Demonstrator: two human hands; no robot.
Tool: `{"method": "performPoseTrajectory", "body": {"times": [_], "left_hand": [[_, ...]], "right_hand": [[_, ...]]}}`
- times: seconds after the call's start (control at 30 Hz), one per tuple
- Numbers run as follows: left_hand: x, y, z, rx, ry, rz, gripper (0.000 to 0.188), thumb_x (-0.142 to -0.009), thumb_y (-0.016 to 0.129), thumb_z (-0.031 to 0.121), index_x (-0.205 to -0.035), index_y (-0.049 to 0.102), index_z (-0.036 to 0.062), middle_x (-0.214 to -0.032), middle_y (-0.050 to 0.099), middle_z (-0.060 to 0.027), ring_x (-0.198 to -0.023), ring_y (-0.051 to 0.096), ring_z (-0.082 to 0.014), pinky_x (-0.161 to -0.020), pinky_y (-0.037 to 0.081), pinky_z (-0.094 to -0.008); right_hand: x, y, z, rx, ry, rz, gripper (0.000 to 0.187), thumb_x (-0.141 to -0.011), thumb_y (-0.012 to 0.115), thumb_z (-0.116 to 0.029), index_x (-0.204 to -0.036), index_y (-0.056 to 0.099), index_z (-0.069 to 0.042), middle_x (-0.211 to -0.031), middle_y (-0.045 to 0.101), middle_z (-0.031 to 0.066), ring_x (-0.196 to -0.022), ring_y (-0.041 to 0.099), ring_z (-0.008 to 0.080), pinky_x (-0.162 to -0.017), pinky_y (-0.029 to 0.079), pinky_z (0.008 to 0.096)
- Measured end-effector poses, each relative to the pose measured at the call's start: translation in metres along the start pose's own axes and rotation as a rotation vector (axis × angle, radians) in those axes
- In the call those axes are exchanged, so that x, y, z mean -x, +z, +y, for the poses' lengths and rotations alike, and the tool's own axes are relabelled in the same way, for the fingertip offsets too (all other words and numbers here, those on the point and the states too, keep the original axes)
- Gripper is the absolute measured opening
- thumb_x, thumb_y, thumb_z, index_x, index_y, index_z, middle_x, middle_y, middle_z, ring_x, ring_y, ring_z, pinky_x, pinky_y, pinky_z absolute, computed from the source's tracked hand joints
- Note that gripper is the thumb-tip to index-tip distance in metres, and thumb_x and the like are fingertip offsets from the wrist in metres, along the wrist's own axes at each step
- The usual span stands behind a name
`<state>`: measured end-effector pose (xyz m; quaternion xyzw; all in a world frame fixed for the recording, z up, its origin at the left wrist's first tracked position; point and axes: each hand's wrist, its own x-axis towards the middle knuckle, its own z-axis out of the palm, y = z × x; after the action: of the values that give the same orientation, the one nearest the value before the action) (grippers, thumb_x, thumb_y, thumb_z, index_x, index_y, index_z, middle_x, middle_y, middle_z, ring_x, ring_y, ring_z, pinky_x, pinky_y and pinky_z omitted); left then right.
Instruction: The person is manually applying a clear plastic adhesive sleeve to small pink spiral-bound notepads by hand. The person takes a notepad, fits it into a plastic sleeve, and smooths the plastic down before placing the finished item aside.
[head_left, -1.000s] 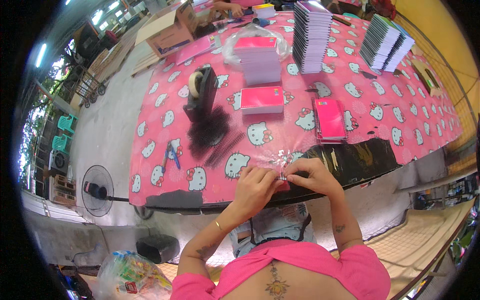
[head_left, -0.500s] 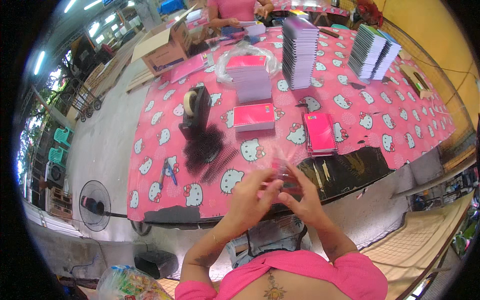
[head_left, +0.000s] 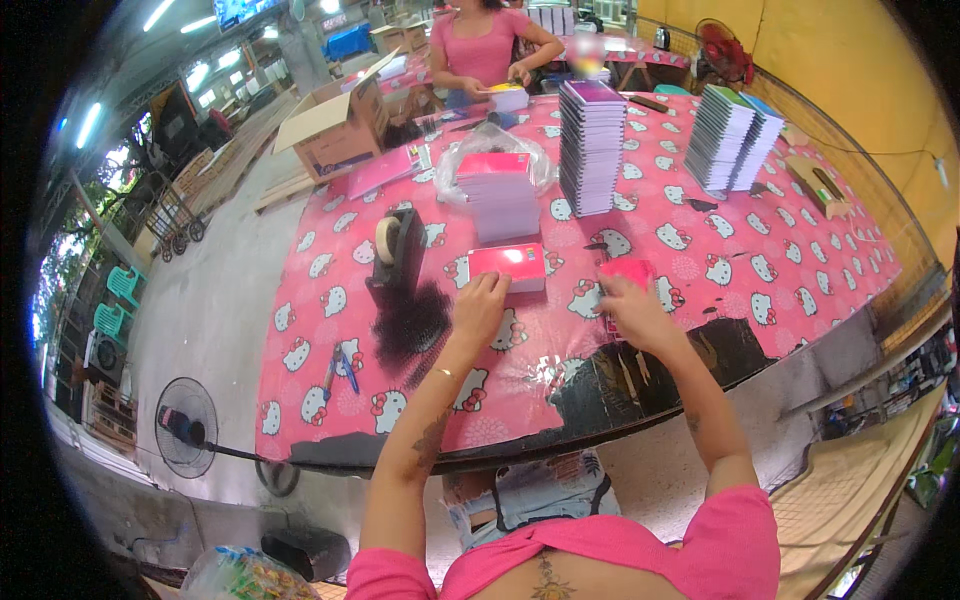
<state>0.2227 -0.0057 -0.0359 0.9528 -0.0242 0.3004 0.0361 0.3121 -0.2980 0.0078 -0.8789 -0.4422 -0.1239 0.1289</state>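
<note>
My left hand [head_left: 481, 304] is at the near left corner of a low stack of loose pink-covered notebook pages [head_left: 515, 262], its fingers closed over the edge. To the right, my right hand [head_left: 637, 314] lies over a pink spiral notebook [head_left: 630, 268] and covers much of it. Its fingers are smeared, so their grip does not show. Left of my left hand is a tangle of black binding coils [head_left: 412, 325]. Behind the low stack rises a taller stack of pink-covered pages [head_left: 497, 200].
A black tape dispenser [head_left: 397, 250] stands left, near blue pens [head_left: 340, 372]. Tall spiral notebook stacks [head_left: 592, 150] [head_left: 722, 140] rise behind. An open carton [head_left: 335, 130] stands far left. Across the table, a person [head_left: 485, 55] handles a notebook block. A floor fan [head_left: 185, 425] is lower left.
My hands were together near the table's front edge around a blurred pinkish item. They have parted: the left reached forward to the low page stack, the right forward and right to the spiral notebook.
</note>
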Motion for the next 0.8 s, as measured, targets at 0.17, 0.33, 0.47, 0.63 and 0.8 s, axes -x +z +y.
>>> {"method": "performPoseTrajectory", "body": {"times": [0.17,0.33,0.47,0.63,0.8], "left_hand": [[0.010,-0.037,0.004,-0.045,0.044,0.207,0.031,-0.080,0.057,0.010,-0.110,0.062,0.0059,-0.102,0.064,-0.0113,-0.095,0.061,-0.0314,-0.086,0.047,-0.0439],[0.049,-0.096,0.073,0.157,0.108,0.080,0.031,-0.076,0.059,0.008,-0.107,0.061,0.0061,-0.092,0.060,-0.0123,-0.086,0.058,-0.0326,-0.075,0.044,-0.0461],[0.087,-0.097,0.105,0.200,0.082,0.032,0.045,-0.082,0.068,0.021,-0.125,0.059,0.0103,-0.113,0.056,-0.0168,-0.105,0.056,-0.0329,-0.091,0.045,-0.0431],[0.124,-0.073,0.103,0.687,-0.453,-0.003,0.043,-0.088,0.065,0.012,-0.131,0.058,0.0128,-0.120,0.048,-0.0214,-0.112,0.051,-0.0347,-0.094,0.044,-0.0399],[0.139,-0.073,0.117,0.645,-0.427,0.135,0.044,-0.087,0.063,0.003,-0.130,0.056,0.0114,-0.112,0.052,-0.0184,-0.103,0.054,-0.0345,-0.088,0.046,-0.0409]], "right_hand": [[0.005,0.017,0.007,-0.142,0.204,-0.086,0.029,-0.095,0.050,-0.017,-0.123,0.058,-0.015,-0.148,0.043,0.0110,-0.141,0.035,0.0359,-0.109,0.020,0.0718],[0.031,0.005,-0.063,-0.623,-0.015,0.183,0.069,-0.076,0.078,-0.024,-0.136,0.049,-0.006,-0.137,0.050,0.0179,-0.130,0.044,0.0341,-0.109,0.031,0.0476],[0.073,0.063,-0.096,-1.304,0.405,0.010,0.033,-0.081,0.075,-0.006,-0.111,0.061,-0.003,-0.105,0.068,0.0109,-0.095,0.064,0.0165,-0.084,0.051,0.0309],[0.066,0.062,-0.135,-1.360,0.303,0.246,0.038,-0.080,0.075,-0.001,-0.111,0.054,-0.003,-0.102,0.063,0.0080,-0.093,0.062,0.0164,-0.083,0.051,0.0303],[0.073,0.059,-0.130,-1.361,0.326,0.189,0.040,-0.078,0.074,0.004,-0.111,0.052,-0.004,-0.099,0.063,0.0066,-0.093,0.062,0.0157,-0.083,0.051,0.0293]]}}
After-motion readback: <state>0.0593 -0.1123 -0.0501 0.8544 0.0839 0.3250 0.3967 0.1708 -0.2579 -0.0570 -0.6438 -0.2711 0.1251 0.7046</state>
